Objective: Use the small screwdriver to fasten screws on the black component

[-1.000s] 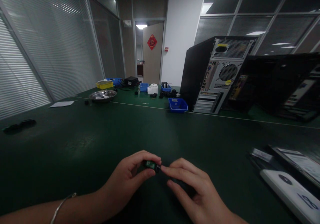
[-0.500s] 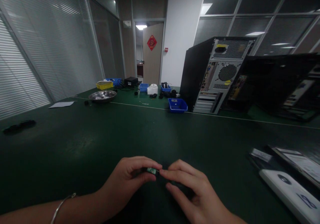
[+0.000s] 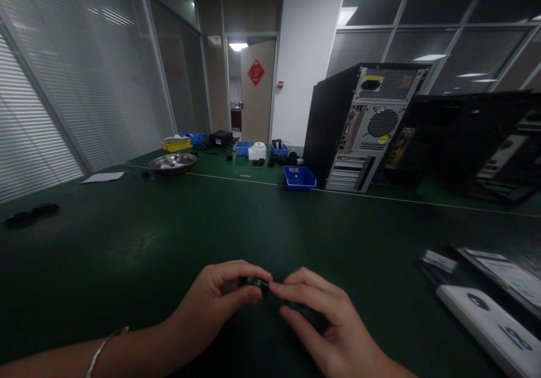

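Between the thumb and fingers of my left hand (image 3: 226,296) is a small green circuit board (image 3: 256,281), seen nearly edge-on. A bracelet circles my left wrist. My right hand (image 3: 323,316) comes in from the other side, its index fingertip touching the board's right end beside my left fingertips. The right thumb stays apart from that index finger, and no object shows between them. Both hands are just above the green tabletop (image 3: 220,220). Most of the board is covered by my left fingers.
A white device (image 3: 486,321) and a flat metal-topped unit (image 3: 502,271) lie at the right. Farther back stand a computer tower (image 3: 380,130), a blue tray (image 3: 299,178), a metal bowl (image 3: 172,163) and a yellow bin (image 3: 176,145). A dark object (image 3: 31,213) lies far left.
The circuit board has tilted in my left fingers, so less of its face shows. My right hand has barely moved.
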A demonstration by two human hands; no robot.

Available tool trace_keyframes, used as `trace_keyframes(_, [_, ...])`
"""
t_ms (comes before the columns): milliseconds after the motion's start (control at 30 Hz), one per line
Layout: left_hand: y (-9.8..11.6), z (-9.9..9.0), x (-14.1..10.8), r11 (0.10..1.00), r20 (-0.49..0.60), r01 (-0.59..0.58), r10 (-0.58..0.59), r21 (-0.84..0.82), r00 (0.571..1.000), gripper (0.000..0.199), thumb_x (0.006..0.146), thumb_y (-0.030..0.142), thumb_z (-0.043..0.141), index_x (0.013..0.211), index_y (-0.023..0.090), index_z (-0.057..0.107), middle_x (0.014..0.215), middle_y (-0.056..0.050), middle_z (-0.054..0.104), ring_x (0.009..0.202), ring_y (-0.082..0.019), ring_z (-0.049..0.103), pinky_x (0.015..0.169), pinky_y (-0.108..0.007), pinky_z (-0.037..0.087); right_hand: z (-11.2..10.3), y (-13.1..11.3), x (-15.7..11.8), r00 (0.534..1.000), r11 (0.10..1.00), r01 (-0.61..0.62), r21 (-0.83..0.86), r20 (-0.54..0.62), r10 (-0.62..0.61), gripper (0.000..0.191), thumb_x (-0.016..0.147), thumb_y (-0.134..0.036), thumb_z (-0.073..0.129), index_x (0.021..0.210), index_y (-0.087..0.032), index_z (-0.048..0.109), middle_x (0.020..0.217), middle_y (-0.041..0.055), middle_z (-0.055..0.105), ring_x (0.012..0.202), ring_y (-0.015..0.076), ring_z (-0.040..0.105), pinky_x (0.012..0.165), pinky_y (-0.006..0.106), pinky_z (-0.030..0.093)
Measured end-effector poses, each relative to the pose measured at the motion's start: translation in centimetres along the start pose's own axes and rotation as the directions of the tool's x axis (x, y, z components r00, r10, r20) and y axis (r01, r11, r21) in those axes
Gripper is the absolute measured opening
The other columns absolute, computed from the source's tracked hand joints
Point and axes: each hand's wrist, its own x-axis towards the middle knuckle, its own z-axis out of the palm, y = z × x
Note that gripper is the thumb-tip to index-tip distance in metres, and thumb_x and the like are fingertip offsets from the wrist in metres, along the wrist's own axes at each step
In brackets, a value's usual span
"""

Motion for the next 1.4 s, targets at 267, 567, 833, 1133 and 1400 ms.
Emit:
trace_keyframes(267, [0.5, -0.7, 0.1, 0.926, 0.273, -0.139, 0.040, 0.351, 0.961, 0.016, 0.091, 0.026, 0.059, 0.099, 0.022, 0.072, 0.092, -0.003, 0.066, 0.091, -0.021, 0.058, 0.083, -0.033, 0.045, -0.3, 0.5, 0.0, 0.998, 1.000, 0.004, -0.016, -0.067, -0.005, 0.039, 0.091, -0.008, 0.058, 0.122, -0.030, 0.062, 0.102, 0.0033, 0.066, 0.092, 0.0180, 0.064, 0.079, 0.029, 0.051])
trace_keyframes(567, [1.8, -0.1, -0.9, 0.766, 0.460, -0.293, -0.004, 0.573, 0.888, 0.021, 0.090, 0.014, 0.056, 0.104, 0.025, 0.067, 0.112, -0.005, 0.057, 0.106, -0.022, 0.052, 0.095, -0.036, 0.042, -0.2, 0.3, 0.0, 0.999, 1.000, -0.005, -0.005, -0.047, 0.005, 0.034, 0.092, -0.009, 0.057, 0.119, -0.027, 0.064, 0.100, 0.0034, 0.067, 0.091, 0.0174, 0.064, 0.078, 0.028, 0.051])
trace_keyframes(833, [1.4, 0.1, -0.7, 0.682, 0.305, -0.297, 0.113, 0.669, 0.946, 0.016, 0.089, 0.034, 0.059, 0.097, 0.020, 0.060, 0.099, -0.007, 0.063, 0.092, -0.024, 0.054, 0.085, -0.038, 0.044, -0.9, 0.0, 0.6, 0.992, 0.985, -0.125, -0.117, 0.023, 0.128, 0.026, 0.088, -0.007, 0.057, 0.109, -0.021, 0.063, 0.101, 0.0045, 0.064, 0.092, 0.0194, 0.063, 0.081, 0.030, 0.049])
trace_keyframes(1133, [2.8, 1.1, -1.3, 0.594, 0.275, -0.231, 0.017, 0.770, 0.961, 0.056, 0.065, 0.059, 0.076, 0.100, 0.017, 0.067, 0.102, -0.013, 0.066, 0.091, -0.033, 0.057, 0.090, -0.048, 0.043, -1.8, -2.3, 1.1, 0.893, 0.911, -0.272, -0.311, 0.271, 0.359, 0.039, 0.066, -0.009, 0.078, 0.099, -0.022, 0.064, 0.095, 0.0000, 0.065, 0.079, 0.0191, 0.063, 0.061, 0.025, 0.043])
trace_keyframes(1400, [1.9, 1.1, -1.5, 0.625, 0.248, -0.192, -0.004, 0.757, 0.969, 0.034, 0.065, 0.035, 0.079, 0.094, 0.021, 0.069, 0.099, -0.008, 0.068, 0.089, -0.029, 0.059, 0.086, -0.042, 0.047, -1.1, -0.5, 0.7, 0.908, 0.905, -0.232, -0.356, 0.253, 0.333, 0.026, 0.069, -0.018, 0.082, 0.091, -0.022, 0.069, 0.090, -0.0010, 0.068, 0.078, 0.0168, 0.065, 0.065, 0.022, 0.045])
